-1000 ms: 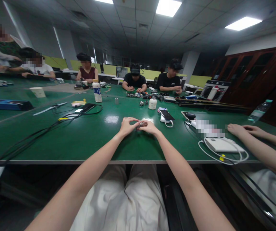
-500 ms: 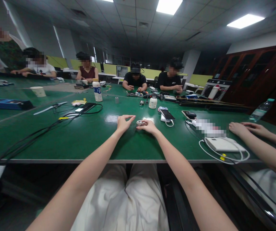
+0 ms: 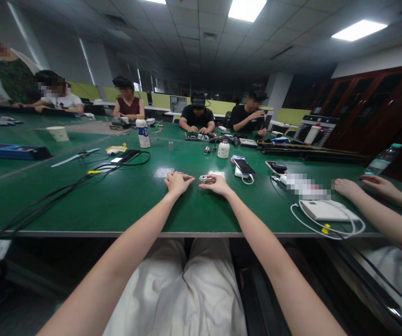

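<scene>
A small round silvery part (image 3: 203,178), with rings on its top like a bearing, is gripped between the thumb and fingers of my right hand (image 3: 216,184). It sits at or just above the green table (image 3: 201,214); I cannot tell which. To its left, my left hand (image 3: 178,182) holds nothing visible. Its fingers are partly stretched out and one fingertip points at the part, a short gap away. Beyond my hands stand a small grey metal cylinder (image 3: 171,146) and some shiny metal pieces (image 3: 207,150).
A white jar (image 3: 223,149) and a phone (image 3: 244,166) lie beyond my right hand. Black cables (image 3: 71,181) cross the left side. At right are a white box (image 3: 327,211) with a cable and a neighbour's hands (image 3: 348,189). A drink bottle (image 3: 142,133) stands farther off. Several people sit opposite.
My left hand has lowered slightly and its fingers have shifted, the fingertip staying left of the round part. My right hand keeps its hold. Across the table, a person has raised a hand towards their face.
</scene>
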Action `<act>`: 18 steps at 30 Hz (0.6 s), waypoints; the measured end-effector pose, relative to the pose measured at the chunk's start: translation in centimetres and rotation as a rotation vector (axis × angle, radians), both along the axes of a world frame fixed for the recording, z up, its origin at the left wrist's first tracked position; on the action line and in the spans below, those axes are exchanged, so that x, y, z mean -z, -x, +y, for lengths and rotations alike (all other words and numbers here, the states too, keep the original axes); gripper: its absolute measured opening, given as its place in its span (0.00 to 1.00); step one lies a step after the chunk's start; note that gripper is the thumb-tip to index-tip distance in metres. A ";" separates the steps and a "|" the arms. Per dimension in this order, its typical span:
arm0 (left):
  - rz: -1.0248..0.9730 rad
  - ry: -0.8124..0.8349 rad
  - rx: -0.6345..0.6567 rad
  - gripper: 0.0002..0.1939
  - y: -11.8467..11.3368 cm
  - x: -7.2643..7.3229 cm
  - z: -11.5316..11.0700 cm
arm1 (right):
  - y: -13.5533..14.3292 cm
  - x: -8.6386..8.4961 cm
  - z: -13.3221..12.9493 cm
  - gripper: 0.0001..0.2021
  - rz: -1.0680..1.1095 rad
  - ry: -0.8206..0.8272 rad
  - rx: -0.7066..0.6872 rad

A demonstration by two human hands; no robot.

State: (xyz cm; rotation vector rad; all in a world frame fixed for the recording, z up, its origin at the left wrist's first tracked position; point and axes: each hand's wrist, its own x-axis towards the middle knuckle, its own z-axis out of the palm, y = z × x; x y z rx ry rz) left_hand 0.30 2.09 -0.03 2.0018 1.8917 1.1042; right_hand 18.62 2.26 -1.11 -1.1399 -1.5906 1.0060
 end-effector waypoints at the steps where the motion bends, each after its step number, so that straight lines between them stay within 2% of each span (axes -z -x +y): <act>1: -0.013 -0.038 0.027 0.10 -0.2 -0.2 -0.1 | 0.0 0.0 0.0 0.22 -0.001 -0.004 -0.004; 7: -0.061 -0.183 0.229 0.11 -1.3 -1.0 -0.6 | -0.1 0.0 0.0 0.24 -0.002 -0.021 -0.032; 12: -0.072 -0.183 0.324 0.11 -1.4 -0.7 -0.6 | -0.1 0.0 0.0 0.23 -0.004 -0.030 -0.048; 18: -0.087 -0.131 0.368 0.13 -1.5 -0.2 0.1 | -0.1 0.1 0.1 0.25 -0.015 -0.023 -0.048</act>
